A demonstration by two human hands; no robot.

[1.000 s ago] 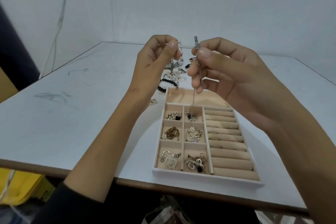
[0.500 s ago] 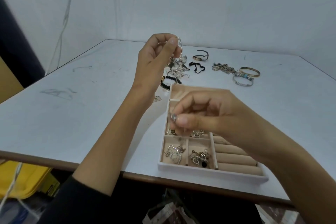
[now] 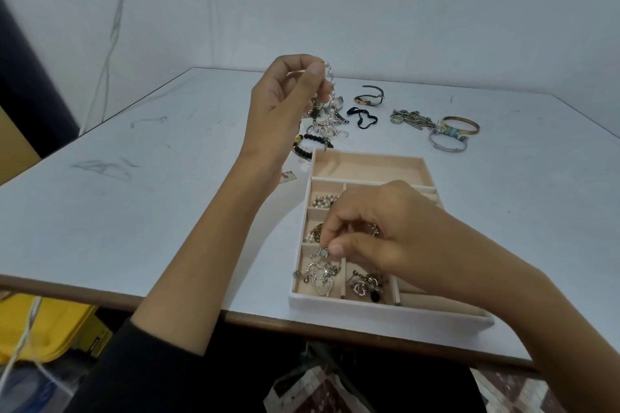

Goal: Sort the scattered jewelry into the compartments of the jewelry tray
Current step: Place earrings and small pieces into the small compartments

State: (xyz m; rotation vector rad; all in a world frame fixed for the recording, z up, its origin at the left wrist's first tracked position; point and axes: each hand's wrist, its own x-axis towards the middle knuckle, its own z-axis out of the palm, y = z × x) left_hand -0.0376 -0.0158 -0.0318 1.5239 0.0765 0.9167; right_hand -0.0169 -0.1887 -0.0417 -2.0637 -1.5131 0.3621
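Two hands: fingers of our right hand [image 3: 372, 235] pinch a silver piece [image 3: 322, 251] over the jewelry tray [image 3: 369, 310] at the table's [image 3: 134, 211] near edge. Our left hand [image 3: 288, 94] pinches a pearl chain [image 3: 332, 87] aloft, and its dangling end may snag the loose pile [image 3: 327, 126].

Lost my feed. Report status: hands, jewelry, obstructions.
Left hand pinches pearl chain, raised. Right hand pinches small silver piece over jewelry tray. Nothing in the way.

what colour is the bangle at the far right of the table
The bangle is gold; head view.
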